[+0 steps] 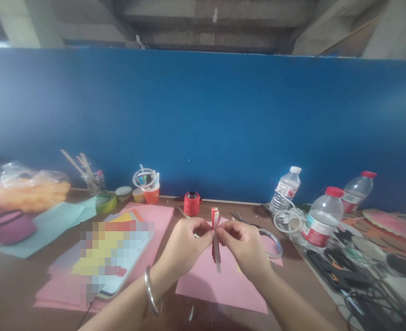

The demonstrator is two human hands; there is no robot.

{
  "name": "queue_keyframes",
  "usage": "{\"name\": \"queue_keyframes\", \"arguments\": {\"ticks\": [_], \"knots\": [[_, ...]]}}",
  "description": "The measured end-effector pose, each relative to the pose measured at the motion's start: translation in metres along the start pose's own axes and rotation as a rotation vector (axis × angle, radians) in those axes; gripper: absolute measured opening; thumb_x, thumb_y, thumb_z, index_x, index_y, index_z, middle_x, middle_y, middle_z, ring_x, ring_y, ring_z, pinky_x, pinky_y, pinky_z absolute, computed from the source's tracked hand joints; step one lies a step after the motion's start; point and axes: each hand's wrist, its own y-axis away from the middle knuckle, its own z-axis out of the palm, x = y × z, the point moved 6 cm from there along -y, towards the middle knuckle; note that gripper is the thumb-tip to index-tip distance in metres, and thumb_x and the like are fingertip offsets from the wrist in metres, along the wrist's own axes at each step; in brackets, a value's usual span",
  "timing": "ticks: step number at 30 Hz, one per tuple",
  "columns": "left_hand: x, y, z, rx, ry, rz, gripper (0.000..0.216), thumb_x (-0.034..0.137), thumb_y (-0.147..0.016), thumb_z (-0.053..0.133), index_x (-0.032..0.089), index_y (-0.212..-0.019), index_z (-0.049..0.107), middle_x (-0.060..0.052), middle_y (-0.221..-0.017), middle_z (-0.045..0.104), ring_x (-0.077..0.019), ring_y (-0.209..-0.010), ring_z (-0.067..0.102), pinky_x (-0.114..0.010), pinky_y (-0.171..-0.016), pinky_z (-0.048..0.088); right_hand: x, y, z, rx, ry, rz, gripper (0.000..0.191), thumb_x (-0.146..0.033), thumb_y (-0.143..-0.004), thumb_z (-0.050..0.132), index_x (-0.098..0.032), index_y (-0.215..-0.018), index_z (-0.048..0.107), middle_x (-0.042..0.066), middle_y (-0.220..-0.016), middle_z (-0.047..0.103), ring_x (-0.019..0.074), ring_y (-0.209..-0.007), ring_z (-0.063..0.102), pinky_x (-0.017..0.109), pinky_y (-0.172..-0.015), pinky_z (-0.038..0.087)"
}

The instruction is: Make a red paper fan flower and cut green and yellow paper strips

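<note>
Both hands meet over a pink sheet of paper (220,287) on the brown table. Between their fingertips stands a narrow strip of folded red and white paper (216,255), pleated at its upper end and held roughly upright. My left hand (191,239), with a silver bangle on the wrist, pinches it from the left. From the right, my right hand (246,246) pinches the same folded paper with thumb and forefinger. A clear tape roll (277,246) lies partly behind the right hand. The fingertips hide the middle of the folded paper.
A red spool (191,204) stands beyond the hands. At left, a tablet (130,266), partly pixelated, rests on pink sheets (157,218). An orange cup of pens (151,195) is behind. Water bottles (323,218), cables and a black tool (340,271) crowd the right. A blue partition (203,124) closes the back.
</note>
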Motion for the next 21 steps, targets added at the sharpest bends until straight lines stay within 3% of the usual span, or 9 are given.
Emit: {"name": "queue_keyframes", "arguments": {"ticks": [5,13,17,19,21], "knots": [[-0.002,-0.002,0.002,-0.054,0.076,-0.020,0.017,0.026,-0.074,0.051,0.016,-0.065,0.061,-0.001,-0.059,0.059,-0.0135,-0.055,0.053,-0.024,-0.049,0.039,-0.006,-0.002,0.003,-0.109,0.022,-0.081,0.020,-0.026,-0.081,0.047,-0.017,-0.064,0.053,-0.002,-0.058,0.051,0.0129,-0.059,0.048,0.023,-0.056,0.036],[-0.001,-0.006,-0.006,-0.024,0.163,-0.039,0.014,0.026,-0.076,0.051,0.016,-0.068,0.057,0.001,-0.059,0.058,-0.0131,-0.054,0.055,-0.024,-0.051,0.044,0.008,-0.012,-0.018,0.113,0.085,-0.117,0.037,-0.036,-0.086,0.037,-0.019,-0.053,0.037,-0.005,-0.051,0.032,0.0107,-0.049,0.034,0.024,-0.048,0.026],[-0.003,-0.007,-0.009,0.033,0.149,-0.041,0.016,0.030,-0.077,0.049,0.017,-0.072,0.057,0.000,-0.060,0.060,-0.0151,-0.055,0.058,-0.025,-0.051,0.046,0.008,-0.014,-0.021,0.113,0.102,-0.076,0.016,-0.032,-0.073,0.058,-0.018,-0.078,0.054,-0.002,-0.067,0.052,0.0121,-0.056,0.046,0.023,-0.052,0.035],[-0.003,-0.006,-0.011,0.076,0.109,-0.020,0.017,0.031,-0.078,0.048,0.018,-0.075,0.057,-0.001,-0.063,0.062,-0.0159,-0.056,0.059,-0.026,-0.053,0.047,0.007,-0.013,-0.013,0.030,-0.010,-0.057,0.021,-0.035,-0.078,0.052,-0.017,-0.087,0.056,0.002,-0.077,0.058,0.0143,-0.063,0.052,0.025,-0.057,0.041],[-0.001,-0.006,-0.013,0.109,0.066,0.012,0.016,0.031,-0.079,0.048,0.018,-0.076,0.057,-0.002,-0.067,0.063,-0.0163,-0.059,0.060,-0.027,-0.056,0.047,0.006,-0.008,0.000,-0.103,-0.080,-0.030,0.028,-0.039,-0.083,0.044,-0.016,-0.085,0.060,0.004,-0.075,0.061,0.0158,-0.065,0.055,0.026,-0.058,0.042]]}}
